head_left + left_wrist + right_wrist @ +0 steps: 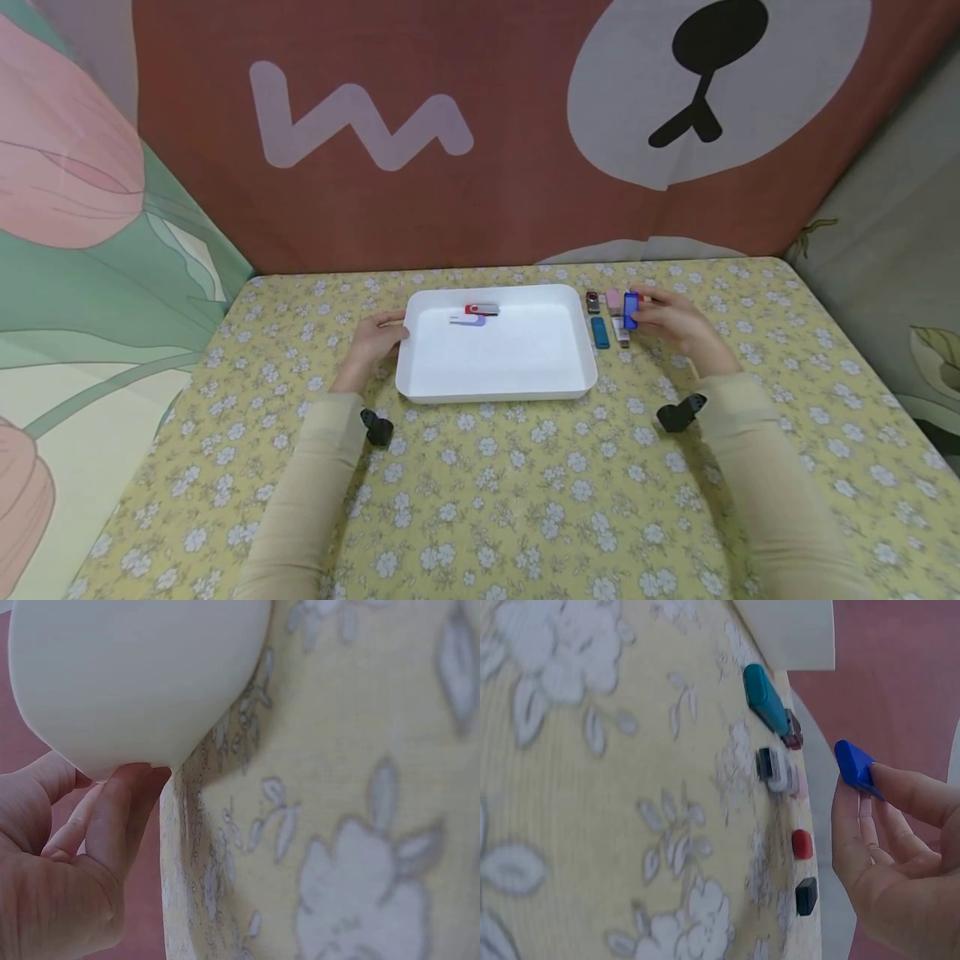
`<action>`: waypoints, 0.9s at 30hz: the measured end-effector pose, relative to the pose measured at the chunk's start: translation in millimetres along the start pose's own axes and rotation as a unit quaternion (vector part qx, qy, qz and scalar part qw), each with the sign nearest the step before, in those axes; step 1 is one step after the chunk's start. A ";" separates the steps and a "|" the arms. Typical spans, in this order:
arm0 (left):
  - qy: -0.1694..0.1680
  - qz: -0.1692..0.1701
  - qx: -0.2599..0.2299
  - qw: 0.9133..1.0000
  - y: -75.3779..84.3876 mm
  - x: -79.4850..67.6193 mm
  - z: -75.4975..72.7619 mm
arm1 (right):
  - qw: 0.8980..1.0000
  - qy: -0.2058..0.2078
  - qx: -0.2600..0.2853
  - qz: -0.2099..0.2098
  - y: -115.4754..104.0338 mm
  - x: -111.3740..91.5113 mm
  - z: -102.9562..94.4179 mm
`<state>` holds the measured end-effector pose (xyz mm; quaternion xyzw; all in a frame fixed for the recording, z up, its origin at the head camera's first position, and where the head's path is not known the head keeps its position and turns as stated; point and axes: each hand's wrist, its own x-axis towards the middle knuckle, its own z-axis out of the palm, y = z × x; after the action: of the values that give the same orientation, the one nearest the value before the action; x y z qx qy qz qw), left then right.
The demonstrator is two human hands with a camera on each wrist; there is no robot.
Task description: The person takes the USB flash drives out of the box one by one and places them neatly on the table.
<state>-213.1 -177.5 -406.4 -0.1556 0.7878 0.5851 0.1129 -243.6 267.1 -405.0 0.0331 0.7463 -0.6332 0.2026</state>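
My left hand (372, 343) grips the left rim of a white rectangular tray (498, 367), with its thumb at the edge and its fingers against the outer wall in the left wrist view. Between thumb and fingers my right hand (681, 325) pinches a blue USB flash drive (855, 766), held above the table to the right of the tray. Inside the tray, toward the back, lie a red and silver flash drive (482, 309) and a lavender and white one (468, 320).
Beside the tray's right wall lie a teal flash drive (599, 332), a dark one (592, 302), a pink one (612, 301) and a whitish one (621, 332). A red piece (802, 844) and a black piece (806, 896) lie by the right hand. A flowered cloth (480, 500) covers the table.
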 end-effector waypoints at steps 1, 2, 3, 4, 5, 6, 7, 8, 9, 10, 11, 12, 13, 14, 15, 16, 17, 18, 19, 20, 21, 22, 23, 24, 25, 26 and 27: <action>0.000 -0.001 0.001 1.000 -0.3 0.3 -0.3 | 1.000 0.000 -0.004 0.002 0.5 0.2 -1.0; 0.000 -0.002 -0.001 1.000 -0.4 0.5 -0.4 | 1.000 -0.001 -0.003 0.006 0.9 0.3 -1.8; 0.000 -0.002 -0.002 1.000 -0.4 0.6 -0.5 | 1.000 -0.002 -0.002 0.009 1.3 0.5 -2.9; -0.001 -0.002 -0.002 1.000 -0.4 0.7 -0.5 | 1.000 -0.003 -0.003 0.010 2.0 0.6 -4.1; -0.001 -0.002 -0.004 1.000 -0.3 0.8 -0.4 | 1.000 -0.003 -0.007 0.010 2.3 0.6 -4.9; -0.001 -0.003 -0.005 1.000 -0.2 0.8 -0.2 | 1.000 -0.003 -0.010 0.010 2.5 0.4 -5.6; -0.001 -0.002 -0.006 1.000 -0.1 0.8 -0.1 | 1.000 -0.001 -0.014 0.011 2.8 0.3 -6.2; -0.001 -0.002 -0.007 1.000 0.0 0.8 0.0 | 1.000 0.001 -0.018 0.013 3.1 0.2 -7.0; 0.000 -0.002 -0.007 1.000 0.0 0.8 0.1 | 1.000 0.000 -0.022 0.013 3.5 0.0 -7.7; 0.000 -0.002 -0.007 1.000 0.0 0.8 0.1 | 0.999 0.001 -0.031 0.013 3.9 -0.3 -8.4; 0.001 -0.002 -0.007 1.000 0.0 0.8 0.0 | 0.999 0.001 -0.036 0.014 4.2 -0.4 -9.0; 0.002 -0.002 -0.008 1.000 -0.1 1.0 -0.1 | 0.999 0.001 -0.040 0.017 4.4 -0.5 -9.4; 0.002 -0.002 -0.008 1.000 -0.2 1.0 -0.2 | 0.999 0.001 -0.045 0.018 4.8 -0.8 -10.4; 0.002 -0.003 -0.007 1.000 -0.3 1.0 -0.3 | 0.999 0.000 -0.050 0.020 5.2 -1.1 -11.2; 0.002 -0.003 -0.006 1.000 -0.3 1.0 -0.4 | 0.998 -0.001 -0.056 0.022 5.7 -1.5 -12.1; 0.002 -0.003 -0.006 1.000 -0.2 0.9 -0.5 | 0.998 -0.002 -0.064 0.025 6.2 -1.8 -13.2; 0.002 -0.003 -0.006 1.000 -0.2 0.8 -0.6 | 0.997 -0.004 -0.066 0.026 6.6 -2.0 -14.1; 0.002 -0.003 -0.006 1.000 -0.1 0.6 -0.6 | 0.997 -0.003 -0.069 0.029 6.7 -2.4 -14.6; 0.001 -0.003 -0.005 1.000 0.0 0.4 -0.7 | 0.997 -0.004 -0.071 0.031 7.1 -2.6 -15.4; 0.001 -0.002 -0.005 1.000 0.2 0.3 -0.8 | 0.997 -0.005 -0.073 0.033 7.5 -2.7 -16.1; 0.000 -0.001 -0.004 1.000 0.4 0.1 -0.8 | 0.997 -0.007 -0.074 0.034 8.0 -2.9 -16.9; 0.000 -0.001 -0.004 1.000 0.5 0.0 -0.7 | 0.997 -0.008 -0.075 0.035 8.4 -3.0 -17.5; -0.001 0.000 -0.004 1.000 0.5 -0.1 -0.8 | 0.997 -0.009 -0.074 0.036 8.8 -3.1 -18.2; -0.001 0.000 -0.004 1.000 0.6 -0.2 -0.8 | 0.997 -0.009 -0.073 0.038 9.4 -3.2 -18.7; -0.002 -0.001 -0.004 1.000 0.6 -0.2 -1.0 | 0.997 -0.011 -0.074 0.037 10.2 -3.2 -19.4; -0.002 -0.002 -0.004 1.000 0.4 -0.2 -1.2 | 0.997 -0.013 -0.073 0.037 11.0 -3.2 -19.8; -0.001 -0.003 -0.004 1.000 0.3 -0.2 -1.4 | 0.996 -0.016 -0.075 0.036 11.5 -3.4 -20.2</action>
<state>-213.0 -178.7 -405.7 -0.1575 0.7847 0.5883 0.1150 -242.2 289.5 -412.2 0.0349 0.7869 -0.5678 0.2392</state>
